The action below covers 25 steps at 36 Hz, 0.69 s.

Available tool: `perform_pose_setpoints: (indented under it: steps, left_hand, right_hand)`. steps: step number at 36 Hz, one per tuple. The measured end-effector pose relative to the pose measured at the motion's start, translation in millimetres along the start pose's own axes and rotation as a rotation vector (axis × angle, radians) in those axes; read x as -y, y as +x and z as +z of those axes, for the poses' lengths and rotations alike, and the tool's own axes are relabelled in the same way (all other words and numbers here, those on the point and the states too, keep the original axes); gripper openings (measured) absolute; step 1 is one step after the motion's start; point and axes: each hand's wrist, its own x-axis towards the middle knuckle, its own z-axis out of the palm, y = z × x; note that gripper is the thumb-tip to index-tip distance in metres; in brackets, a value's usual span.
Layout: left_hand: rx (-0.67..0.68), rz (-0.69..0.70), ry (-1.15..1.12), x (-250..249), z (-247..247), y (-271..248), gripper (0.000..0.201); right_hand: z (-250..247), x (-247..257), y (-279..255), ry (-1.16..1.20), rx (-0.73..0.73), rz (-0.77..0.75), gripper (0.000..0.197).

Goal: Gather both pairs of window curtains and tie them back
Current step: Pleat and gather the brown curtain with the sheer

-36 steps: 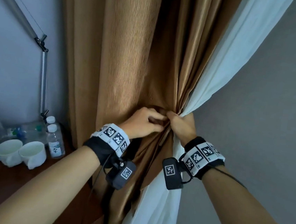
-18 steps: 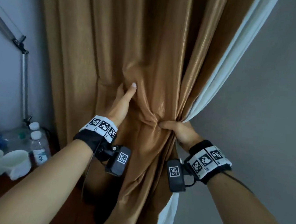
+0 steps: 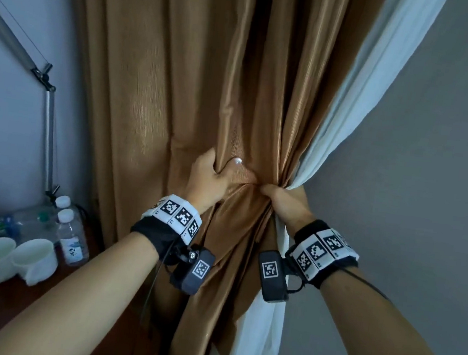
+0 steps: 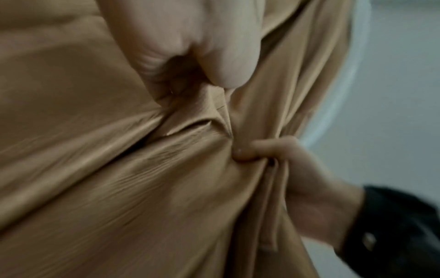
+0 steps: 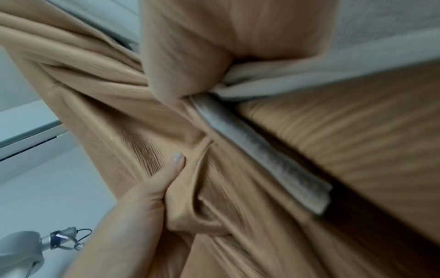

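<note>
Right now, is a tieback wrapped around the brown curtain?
No, only the left hand and right hand hold the brown curtain.

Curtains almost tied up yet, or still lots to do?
Partly. Done: the brown curtain and white curtain are pulled into one bunch. In hand: the right hand grips the bunch, and the left hand pinches in another brown fold. Left: no tie shows around them, and no other pair is in view.
</note>
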Motion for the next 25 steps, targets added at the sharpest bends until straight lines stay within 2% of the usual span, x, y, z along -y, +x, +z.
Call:
perform_pose_setpoints:
  steps: [3, 5, 8, 11, 13, 15, 18, 21, 23, 25]
  left_hand:
    - [0.094, 0.014, 0.084, 1, 0, -9, 0.036]
    - [0.178, 0.014, 0.116, 2, 0, -17, 0.043]
    - [0.29, 0.084, 0.16, 3, -2, -29, 0.035]
    - [0.295, 0.097, 0.167, 5, -11, -30, 0.032]
    - [0.293, 0.077, 0.291, 10, -17, -29, 0.027]
    - [0.301, 0.045, 0.338, 14, -20, -31, 0.026]
    - [0.318, 0.016, 0.344, 8, -21, -34, 0.011]
    - [0.32, 0.047, 0.379, 8, -23, -33, 0.008]
    - [0.355, 0.088, 0.399, 9, -27, -36, 0.017]
    - [0.388, 0.116, 0.42, 13, -28, -40, 0.029]
  right_hand:
    - [10, -1, 0, -0.018, -0.122, -0.008, 0.048]
    - [18, 2, -2, -0.044, -0.127, -0.017, 0.046]
    - [28, 7, -10, -0.032, 0.042, -0.05, 0.032]
    - [27, 9, -17, 0.128, 0.233, -0.016, 0.03]
    - [25, 7, -19, 0.251, 0.368, 0.023, 0.027]
    - [28, 5, -21, 0.221, 0.421, 0.008, 0.032]
    - [40, 7, -25, 0.063, 0.353, -0.087, 0.031]
    - [49, 5, -24, 0.078, 0.233, -0.115, 0.04]
    - [55, 1, -22, 0.079, 0.104, -0.14, 0.057]
    - [58, -4, -16, -0.014, -0.06, -0.15, 0.05]
